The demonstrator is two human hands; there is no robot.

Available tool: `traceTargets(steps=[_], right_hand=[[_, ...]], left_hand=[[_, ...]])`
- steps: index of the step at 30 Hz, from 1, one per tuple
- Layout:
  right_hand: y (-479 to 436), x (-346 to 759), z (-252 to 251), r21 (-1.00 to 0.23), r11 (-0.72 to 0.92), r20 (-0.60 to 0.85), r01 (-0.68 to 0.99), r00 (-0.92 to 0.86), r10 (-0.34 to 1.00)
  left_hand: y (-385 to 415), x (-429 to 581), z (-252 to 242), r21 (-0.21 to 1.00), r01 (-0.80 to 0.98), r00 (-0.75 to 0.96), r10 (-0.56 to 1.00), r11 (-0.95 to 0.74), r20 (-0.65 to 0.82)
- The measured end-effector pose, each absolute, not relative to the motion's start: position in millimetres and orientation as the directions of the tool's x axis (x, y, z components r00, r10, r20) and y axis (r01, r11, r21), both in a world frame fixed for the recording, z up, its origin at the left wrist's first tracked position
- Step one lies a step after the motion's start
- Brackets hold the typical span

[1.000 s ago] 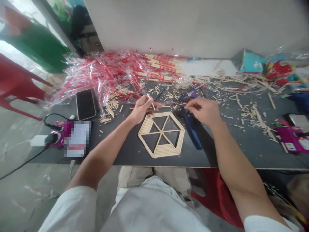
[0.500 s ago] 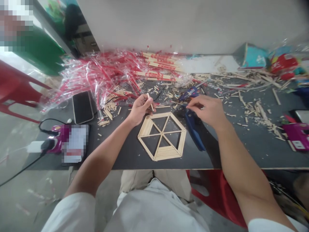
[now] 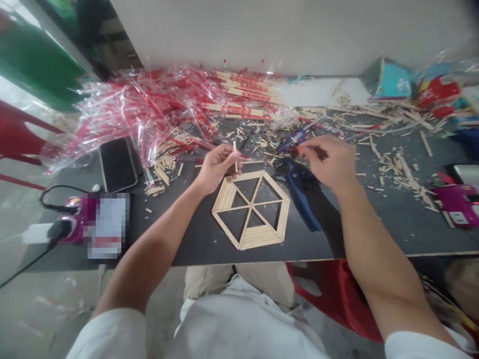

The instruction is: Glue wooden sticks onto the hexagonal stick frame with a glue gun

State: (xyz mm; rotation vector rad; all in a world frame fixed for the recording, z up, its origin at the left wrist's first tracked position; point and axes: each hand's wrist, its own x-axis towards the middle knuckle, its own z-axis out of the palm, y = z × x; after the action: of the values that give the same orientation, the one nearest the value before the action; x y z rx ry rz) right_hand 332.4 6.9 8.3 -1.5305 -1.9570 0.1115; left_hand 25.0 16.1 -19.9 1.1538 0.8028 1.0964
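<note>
My left hand [image 3: 219,167] is closed, pinching a short piece of wooden chopstick [image 3: 235,146] upright between thumb and fingers. It hovers at the top left edge of a hexagonal frame [image 3: 262,232] built of pale sticks, with spokes meeting in the middle and some sections filled with rows of sticks. My right hand [image 3: 329,159] is closed in a pinch, with something small and orange at its fingertips that I cannot make out. Beside those fingertips lies a blue tool [image 3: 295,138] resembling a glue gun. Blue-handled cutters [image 3: 305,202] rest right of the frame.
Red-printed plastic wrappers [image 3: 149,104] and wrapped chopsticks [image 3: 243,89] are heaped at the back. Stick scraps [image 3: 406,177] litter the dark table [image 3: 202,244]. Two phones, one black [image 3: 118,164], lie left by a purple power strip [image 3: 80,214]; another purple block [image 3: 456,204] sits right.
My right hand has lifted slightly up and to the right, and orange now shows at its fingertips. The stick piece in my left hand has turned more upright. The view has shifted slightly.
</note>
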Motion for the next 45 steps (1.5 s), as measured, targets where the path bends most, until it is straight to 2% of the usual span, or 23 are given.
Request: traceTargets(steps=[7,15,19,23,27,32,35,37,39,41,45], right_hand=[[4.8,324.8,3.2,-0.434,0.406,0.491,0.805,-0.166,0.855],[0.6,323.6,7.9,-0.43,0.378,0.405,0.82,-0.199,0.892],[0.9,335.2,12.1,-0.422,0.326,0.258,0.846,-0.233,0.938],[-9.2,353.0,8.9,-0.339,0.24,0.099,0.91,-0.219,0.971],[-34.5,364.8,-0.6,-0.25,0.21,0.02,0.945,-0.212,0.977],[-62.3,357.9,-5.7,-0.206,0.181,-0.098,0.962,-0.204,0.974],[-70.0,346.5,-5.0,-0.124,0.176,-0.086,0.976,-0.188,0.978],[-72.3,340.4,-4.1,-0.035,0.195,-0.034,0.98,-0.196,0.98],[-71.8,337.2,-1.9,0.001,0.2,0.029,0.98,-0.2,0.979],[-68.1,335.9,3.3,-0.083,0.193,0.068,0.978,-0.187,0.98],[-53.9,325.2,23.1,-0.423,0.212,0.024,0.881,-0.224,0.974]], left_hand=[[15.7,23.9,-21.7,0.97,-0.236,0.314,0.949,0.056,0.022],[17.3,21.8,-20.4,0.963,-0.266,0.28,0.96,0.044,0.034],[15.5,20.0,-16.3,0.96,-0.271,0.289,0.957,0.065,0.017],[12.0,19.2,-11.7,0.955,-0.284,0.312,0.95,0.086,0.007],[11.7,18.1,-13.4,0.959,-0.273,0.347,0.938,0.075,0.025],[13.3,16.9,-17.2,0.967,-0.254,0.387,0.92,0.036,0.067],[10.2,18.5,-13.7,0.981,-0.194,0.391,0.917,-0.006,0.083],[6.7,20.7,-9.7,0.989,-0.148,0.386,0.92,-0.015,0.072],[3.5,22.6,-6.2,0.994,-0.113,0.381,0.923,-0.008,0.051],[1.6,23.7,-4.7,0.996,-0.087,0.382,0.923,-0.025,0.057],[1.0,23.6,-7.6,0.992,-0.001,0.388,0.914,-0.126,0.116]])
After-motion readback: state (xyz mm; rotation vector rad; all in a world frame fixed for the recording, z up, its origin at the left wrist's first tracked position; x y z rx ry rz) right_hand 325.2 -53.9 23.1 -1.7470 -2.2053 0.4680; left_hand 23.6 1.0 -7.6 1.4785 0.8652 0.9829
